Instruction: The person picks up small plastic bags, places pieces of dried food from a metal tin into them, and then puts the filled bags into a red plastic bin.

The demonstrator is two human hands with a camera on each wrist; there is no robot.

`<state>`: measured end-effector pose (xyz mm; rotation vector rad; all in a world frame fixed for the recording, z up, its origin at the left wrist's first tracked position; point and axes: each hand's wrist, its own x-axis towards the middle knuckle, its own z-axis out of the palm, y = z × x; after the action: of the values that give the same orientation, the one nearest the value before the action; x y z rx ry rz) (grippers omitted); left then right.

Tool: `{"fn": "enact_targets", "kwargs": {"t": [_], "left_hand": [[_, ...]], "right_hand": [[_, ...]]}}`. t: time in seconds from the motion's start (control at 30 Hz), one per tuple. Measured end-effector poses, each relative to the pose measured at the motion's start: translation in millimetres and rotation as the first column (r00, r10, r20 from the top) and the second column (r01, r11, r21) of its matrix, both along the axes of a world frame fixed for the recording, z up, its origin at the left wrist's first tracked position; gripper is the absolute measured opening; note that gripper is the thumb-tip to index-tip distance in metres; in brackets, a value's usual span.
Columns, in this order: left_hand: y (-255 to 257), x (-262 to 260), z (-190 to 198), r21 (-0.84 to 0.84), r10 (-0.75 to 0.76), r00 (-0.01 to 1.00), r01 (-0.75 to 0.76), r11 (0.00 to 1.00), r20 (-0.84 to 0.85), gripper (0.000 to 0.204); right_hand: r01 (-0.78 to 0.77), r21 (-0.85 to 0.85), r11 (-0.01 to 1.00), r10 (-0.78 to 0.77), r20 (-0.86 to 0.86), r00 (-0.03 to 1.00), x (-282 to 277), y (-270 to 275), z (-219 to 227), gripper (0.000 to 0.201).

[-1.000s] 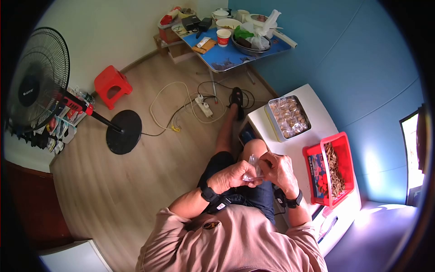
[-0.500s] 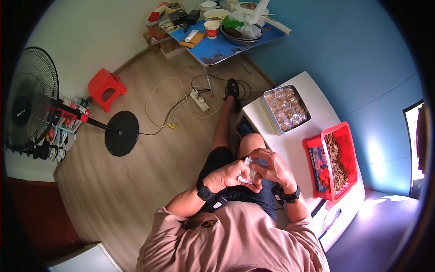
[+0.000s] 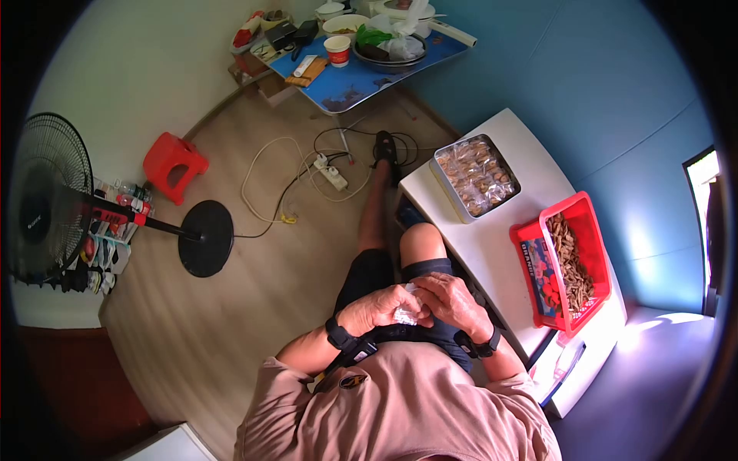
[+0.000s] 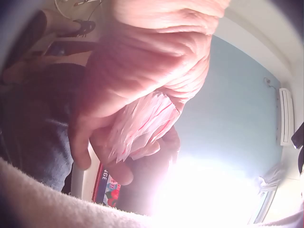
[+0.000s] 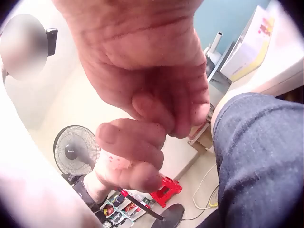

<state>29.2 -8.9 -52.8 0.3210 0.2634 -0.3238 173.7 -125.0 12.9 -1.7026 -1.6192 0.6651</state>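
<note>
In the head view the left hand [image 3: 377,309] grips a small bunch of clear plastic bags [image 3: 407,313] over the lap. Several layers of the plastic bags [image 4: 142,121], with thin red lines, show within the left hand [image 4: 152,66] in the left wrist view. The right hand [image 3: 455,304] meets the left at the fingertips, its fingers bent around the upper edge of the plastic. Seen from the right wrist, the right hand [image 5: 142,61] has its thumb against curled fingers, touching the left hand's fingers [image 5: 133,156]; what they pinch is hidden there.
On the white cabinet [image 3: 492,261] stand a tin of wrapped pieces [image 3: 477,175] and a red basket [image 3: 596,265] of brown sticks. A fan [image 3: 50,200], red stool [image 3: 175,165], cables and power strip [image 3: 330,175] are on the floor; a blue table [image 3: 346,88] holds bowls.
Both hands have moved slightly left and down in the head view, and the right fingers now cover more of the plastic. The head view has shifted, moving the room items.
</note>
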Motion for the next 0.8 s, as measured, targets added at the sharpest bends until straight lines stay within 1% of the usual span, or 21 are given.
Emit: {"fn": "enact_targets", "kwargs": {"t": [0.03, 0.07, 0.17, 0.2, 0.23, 0.3, 0.33, 0.37, 0.4, 0.43, 0.47, 0.5, 0.57, 0.6, 0.67, 0.7, 0.73, 0.77, 0.8], "left_hand": [[-1.2, 0.7, -2.7, 0.048, 0.016, 1.000, -0.017, 0.999, 0.021, 0.033], [-1.3, 1.5, -4.9, 0.052, 0.008, 1.000, -0.009, 0.999, 0.024, 0.033], [2.8, 5.3, 4.1, 0.021, -0.042, 0.997, 0.041, 0.999, 0.066, 0.041], [2.8, 5.7, 9.1, 0.021, -0.014, 0.998, 0.013, 1.000, 0.067, 0.040], [3.1, 6.2, 8.7, 0.026, -0.016, 0.997, 0.014, 1.000, 0.072, 0.040], [2.1, 5.3, 4.0, 0.025, 0.041, 0.999, -0.041, 0.999, 0.012, 0.038], [2.6, 4.4, -1.5, 0.045, 0.059, 0.998, -0.060, 0.997, 0.037, 0.031], [3.6, 3.5, -5.6, 0.045, 0.058, 0.997, -0.060, 0.997, 0.040, 0.031], [5.1, 2.8, -1.9, 0.043, 0.017, 0.998, -0.019, 0.999, 0.054, 0.029], [6.2, 2.7, 2.0, 0.040, -0.025, 0.997, 0.022, 0.999, 0.068, 0.026], [6.2, 3.0, 7.0, 0.049, -0.018, 0.997, 0.014, 0.999, 0.076, 0.022], [7.4, 3.9, 5.9, 0.048, -0.021, 0.997, 0.017, 0.999, 0.079, 0.022], [9.9, 5.5, 3.2, 0.159, -0.098, 0.992, 0.085, 0.984, 0.077, 0.023], [11.6, 7.3, 2.9, 0.158, -0.103, 0.991, 0.089, 0.983, 0.080, 0.023], [13.8, 10.6, 4.0, 0.130, -0.117, 0.991, 0.109, 0.986, 0.058, 0.025], [15.2, 12.9, 6.1, 0.114, -0.125, 0.991, 0.119, 0.986, 0.046, 0.026], [16.6, 15.2, 12.4, 0.122, -0.110, 0.994, 0.107, 0.987, 0.021, 0.025], [19.4, 17.7, 10.8, 0.118, -0.119, 0.993, 0.116, 0.986, 0.022, 0.025], [21.9, 19.1, 8.7, 0.096, -0.094, 0.996, 0.094, 0.991, -0.010, 0.023]], "right_hand": [[0.014, 0.026, 1.000, -0.014, 0.000, 1.000, -0.8, -0.4, -0.1, 0.025], [0.031, 0.016, 0.999, -0.031, -0.016, 0.999, -1.4, -0.5, 2.3, 0.020], [0.060, 0.020, 0.998, -0.059, -0.047, 0.997, 3.2, -0.8, 1.6, 0.017], [0.063, 0.026, 0.998, -0.062, -0.042, 0.997, 4.1, -0.5, -0.8, 0.017], [0.078, 0.059, 0.995, -0.075, -0.056, 0.996, 4.8, -0.3, -4.6, 0.015], [0.095, 0.094, 0.991, -0.088, -0.067, 0.994, 6.6, 1.5, -4.3, 0.012], [0.122, 0.057, 0.991, -0.117, -0.079, 0.990, 7.4, 2.6, -0.8, 0.011], [0.148, 0.019, 0.989, -0.146, -0.090, 0.985, 8.4, 3.9, 1.2, 0.010], [0.149, 0.018, 0.989, -0.147, -0.087, 0.985, 9.8, 4.9, 0.7, 0.010], [0.159, -0.003, 0.987, -0.158, -0.127, 0.979, 11.8, 6.0, -0.3, 0.009], [0.168, -0.025, 0.985, -0.170, -0.167, 0.971, 14.1, 7.3, -0.8, 0.008], [0.171, -0.026, 0.985, -0.173, -0.164, 0.971, 16.4, 9.0, 0.1, 0.008], [0.093, -0.063, 0.994, -0.100, -0.105, 0.989, 21.5, 13.1, 4.0, 0.009], [0.099, -0.064, 0.993, -0.105, -0.102, 0.989, 25.2, 15.5, 7.1, 0.009], [-0.002, -0.271, 0.963, -0.043, -0.162, 0.986, 34.6, 20.4, 13.2, 0.012], [0.006, -0.275, 0.961, -0.052, -0.160, 0.986, 41.7, 23.3, 14.7, 0.012], [0.023, -0.224, 0.974, -0.054, -0.136, 0.989, 50.6, 26.8, 16.2, 0.013], [0.039, -0.171, 0.984, -0.059, -0.112, 0.992, 60.7, 31.0, 17.0, 0.014], [0.181, -0.168, 0.969, -0.198, -0.088, 0.976, 72.6, 36.2, 17.2, 0.016]]}}
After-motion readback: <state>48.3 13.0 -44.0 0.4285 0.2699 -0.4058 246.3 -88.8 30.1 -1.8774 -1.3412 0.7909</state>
